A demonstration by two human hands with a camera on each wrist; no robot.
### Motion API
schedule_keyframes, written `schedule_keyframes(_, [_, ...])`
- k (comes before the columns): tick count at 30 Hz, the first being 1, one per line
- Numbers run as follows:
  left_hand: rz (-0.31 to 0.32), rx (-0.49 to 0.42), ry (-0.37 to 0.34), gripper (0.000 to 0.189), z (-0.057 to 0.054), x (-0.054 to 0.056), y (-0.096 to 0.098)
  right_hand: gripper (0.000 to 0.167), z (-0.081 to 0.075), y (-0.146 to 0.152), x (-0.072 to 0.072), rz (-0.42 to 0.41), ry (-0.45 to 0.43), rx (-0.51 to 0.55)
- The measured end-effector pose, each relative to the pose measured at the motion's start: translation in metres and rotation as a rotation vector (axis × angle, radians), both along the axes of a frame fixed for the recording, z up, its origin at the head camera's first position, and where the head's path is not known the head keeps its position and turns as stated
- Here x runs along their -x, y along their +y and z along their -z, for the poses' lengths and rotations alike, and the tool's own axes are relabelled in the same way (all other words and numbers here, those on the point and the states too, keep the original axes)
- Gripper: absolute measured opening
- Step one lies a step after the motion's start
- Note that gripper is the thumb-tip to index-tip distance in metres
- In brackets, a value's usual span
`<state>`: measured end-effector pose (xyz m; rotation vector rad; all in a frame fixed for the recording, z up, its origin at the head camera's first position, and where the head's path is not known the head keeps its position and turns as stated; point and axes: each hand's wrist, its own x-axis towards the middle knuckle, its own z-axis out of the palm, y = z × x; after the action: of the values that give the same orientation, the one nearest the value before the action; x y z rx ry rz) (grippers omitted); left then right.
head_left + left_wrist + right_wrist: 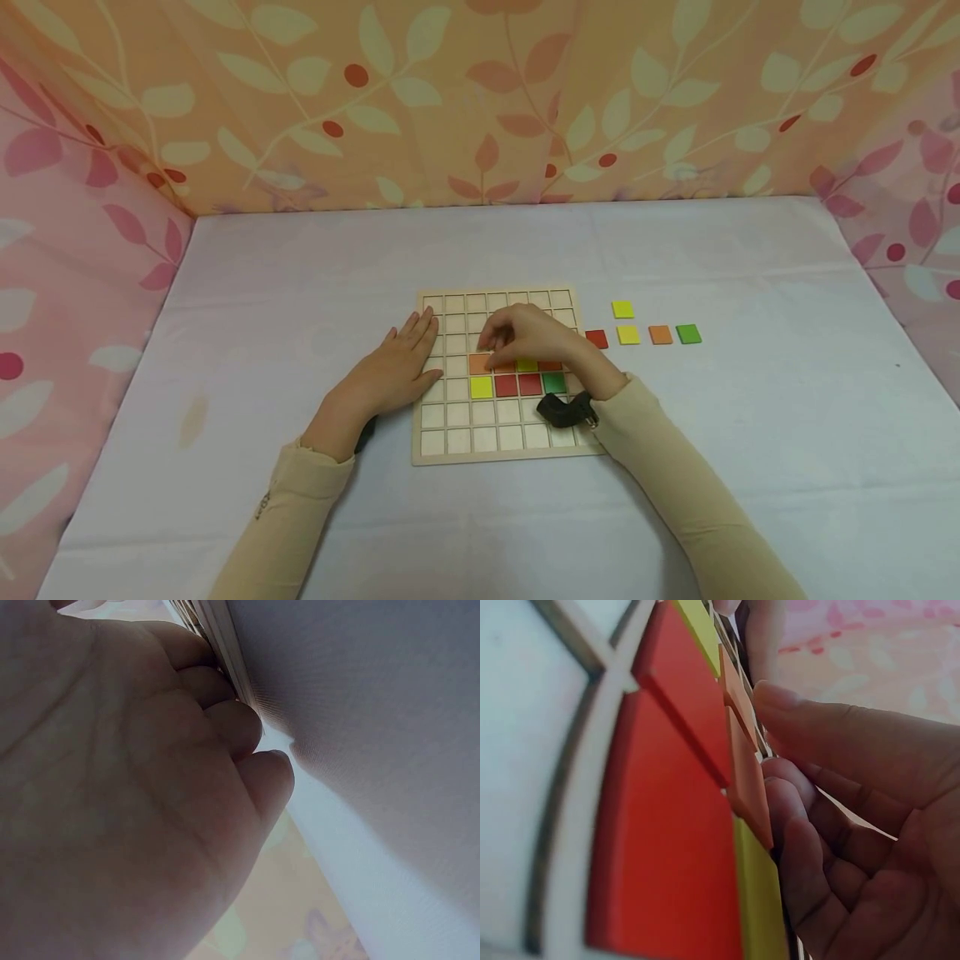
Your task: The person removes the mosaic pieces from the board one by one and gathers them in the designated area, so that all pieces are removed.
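Note:
A wooden grid board (459, 457) lies on the white cloth with coloured square tiles in its middle cells. My left hand (393, 371) rests flat along the board's left edge, fingers straight; in the left wrist view its fingertips touch the board's side. Over the tiles, my right hand (528, 333) is bent down with loosely curled fingers. Its thumb tip meets an orange tile (477, 365), and no tile shows between thumb and fingers. The near row has a yellow tile (482, 387), red tiles (667, 862) and a green tile (554, 383). My right hand partly covers the far row.
Right of the board lie loose tiles: two yellow, including one farther back (622, 310), a red tile (596, 339), an orange tile (661, 335) and a green tile (688, 334). Patterned cloth walls (480, 100) stand behind and at both sides of the table.

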<state>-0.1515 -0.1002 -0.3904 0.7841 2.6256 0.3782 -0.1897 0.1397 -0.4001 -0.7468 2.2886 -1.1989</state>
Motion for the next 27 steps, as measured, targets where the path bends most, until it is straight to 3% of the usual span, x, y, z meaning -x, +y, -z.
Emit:
schedule_keyframes(12, [-0.001, -0.011, -0.003, 0.072, -0.0004, -0.0007, -0.0002, 0.019, 0.0007, -0.0052, -0.0058, 0.002, 0.095, -0.070])
schedule_keyframes(27, [-0.008, -0.021, -0.009, 0.072, -0.0025, -0.0017, 0.0003, 0.016, 0.0044, -0.0028, -0.0090, -0.004, 0.144, -0.050])
